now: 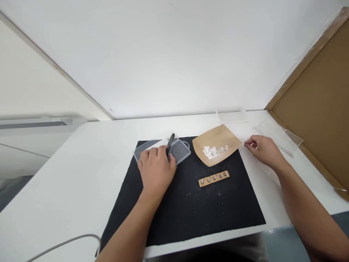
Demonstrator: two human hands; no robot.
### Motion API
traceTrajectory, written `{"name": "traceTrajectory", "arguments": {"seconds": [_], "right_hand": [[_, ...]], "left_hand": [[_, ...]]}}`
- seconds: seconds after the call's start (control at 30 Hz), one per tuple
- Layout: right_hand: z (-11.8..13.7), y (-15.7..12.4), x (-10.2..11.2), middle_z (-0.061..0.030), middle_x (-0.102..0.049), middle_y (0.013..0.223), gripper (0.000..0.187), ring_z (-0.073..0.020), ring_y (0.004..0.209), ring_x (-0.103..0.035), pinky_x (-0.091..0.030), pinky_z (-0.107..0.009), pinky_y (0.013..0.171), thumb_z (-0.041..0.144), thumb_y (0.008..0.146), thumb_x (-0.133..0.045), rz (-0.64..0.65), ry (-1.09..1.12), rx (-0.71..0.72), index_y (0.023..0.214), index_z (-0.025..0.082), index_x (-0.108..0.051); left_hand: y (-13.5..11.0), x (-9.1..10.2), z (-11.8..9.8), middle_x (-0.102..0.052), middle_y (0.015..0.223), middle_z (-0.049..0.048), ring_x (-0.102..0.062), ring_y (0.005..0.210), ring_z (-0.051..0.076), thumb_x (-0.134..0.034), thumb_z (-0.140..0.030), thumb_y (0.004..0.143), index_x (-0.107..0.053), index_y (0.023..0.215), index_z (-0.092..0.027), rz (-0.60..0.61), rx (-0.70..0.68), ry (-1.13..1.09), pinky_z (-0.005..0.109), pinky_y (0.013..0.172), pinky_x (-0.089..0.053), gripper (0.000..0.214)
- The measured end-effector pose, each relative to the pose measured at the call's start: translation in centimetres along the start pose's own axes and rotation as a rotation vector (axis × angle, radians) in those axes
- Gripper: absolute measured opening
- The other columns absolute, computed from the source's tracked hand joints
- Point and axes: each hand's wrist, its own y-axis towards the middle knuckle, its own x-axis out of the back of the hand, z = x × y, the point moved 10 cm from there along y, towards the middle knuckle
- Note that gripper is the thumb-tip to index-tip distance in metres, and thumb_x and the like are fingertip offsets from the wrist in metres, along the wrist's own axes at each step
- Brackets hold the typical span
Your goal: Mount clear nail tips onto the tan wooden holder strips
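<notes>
My left hand (156,168) is closed around a slim black tool (170,143) that sticks up past its fingers. It rests on a clear plastic case (182,150) at the back of a black mat (191,207). My right hand (263,149) lies at the mat's right edge with its fingers curled and pinched near the corner of a brown paper sheet (218,140). On that sheet sits a pile of small white pieces (213,151). A short brown strip holding several small metal studs (214,178) lies on the mat in front of the paper.
The mat lies on a white table (89,171) against a white wall. Clear plastic sheets (278,135) lie at the back right. A large brown board (319,109) leans at the right edge. A grey cable (62,243) curves at the front left.
</notes>
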Motion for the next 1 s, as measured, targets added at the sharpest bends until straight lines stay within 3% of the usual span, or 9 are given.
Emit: {"name": "traceTrajectory", "arguments": {"seconds": [0.23, 0.4, 0.47, 0.6, 0.73, 1.0], "right_hand": [[0.0, 0.0, 0.0, -0.0025, -0.079, 0.084, 0.017, -0.0239, 0.074, -0.070, -0.048, -0.037, 0.065, 0.038, 0.098, -0.066, 0.035, 0.074, -0.043, 0.089, 0.027, -0.075], [1.0, -0.4, 2.3, -0.0036, -0.079, 0.085, 0.025, -0.0220, 0.072, -0.069, -0.049, -0.036, 0.065, 0.048, 0.101, -0.065, -0.128, 0.168, -0.050, 0.102, 0.026, -0.077], [2.0, -0.6, 2.8, -0.0037, -0.079, 0.087, 0.028, -0.0204, 0.070, -0.067, -0.047, -0.034, 0.061, 0.052, 0.101, -0.067, -0.131, 0.229, -0.010, 0.102, 0.027, -0.078], [5.9, -1.3, 1.4, -0.0029, -0.080, 0.090, 0.026, -0.0177, 0.071, -0.066, -0.046, -0.031, 0.057, 0.052, 0.099, -0.072, 0.115, 0.427, 0.208, 0.095, 0.028, -0.080], [8.5, -2.5, 0.0, -0.0020, -0.079, 0.091, 0.019, -0.0176, 0.077, -0.069, -0.051, -0.031, 0.064, 0.045, 0.099, -0.075, 0.350, 0.562, 0.358, 0.094, 0.028, -0.080], [8.8, -3.5, -1.5, -0.0005, -0.081, 0.099, 0.014, -0.0158, 0.077, -0.071, -0.059, -0.033, 0.076, 0.040, 0.096, -0.078, 0.482, 0.460, 0.370, 0.103, 0.028, -0.077]], "left_hand": [[0.0, 0.7, -0.2, -0.068, 0.119, 0.0223, -0.052, 0.122, 0.046, -0.056, -0.035, 0.100, -0.073, 0.126, -0.012, -0.091, -0.035, -0.052, 0.059, 0.099, -0.048, 0.039], [-0.1, 1.0, -0.5, -0.068, 0.114, 0.0206, -0.053, 0.121, 0.043, -0.056, -0.035, 0.101, -0.073, 0.122, -0.013, -0.154, -0.086, -0.118, 0.057, 0.103, -0.046, 0.035], [-0.1, 1.1, -0.6, -0.068, 0.113, 0.0197, -0.055, 0.120, 0.041, -0.056, -0.034, 0.101, -0.073, 0.120, -0.014, -0.172, -0.107, -0.143, 0.056, 0.105, -0.046, 0.033], [-0.1, 1.5, -1.0, -0.068, 0.110, 0.0181, -0.057, 0.116, 0.039, -0.056, -0.033, 0.102, -0.073, 0.116, -0.015, -0.201, -0.146, -0.175, 0.054, 0.107, -0.045, 0.028], [-0.3, 1.9, -1.4, -0.068, 0.106, 0.0164, -0.058, 0.114, 0.038, -0.056, -0.031, 0.102, -0.072, 0.112, -0.016, -0.225, -0.167, -0.184, 0.052, 0.107, -0.045, 0.024], [-0.4, 2.0, -1.6, -0.070, 0.106, 0.0151, -0.057, 0.114, 0.038, -0.060, -0.029, 0.101, -0.072, 0.110, -0.017, -0.219, -0.176, -0.206, 0.051, 0.105, -0.045, 0.019]]}}
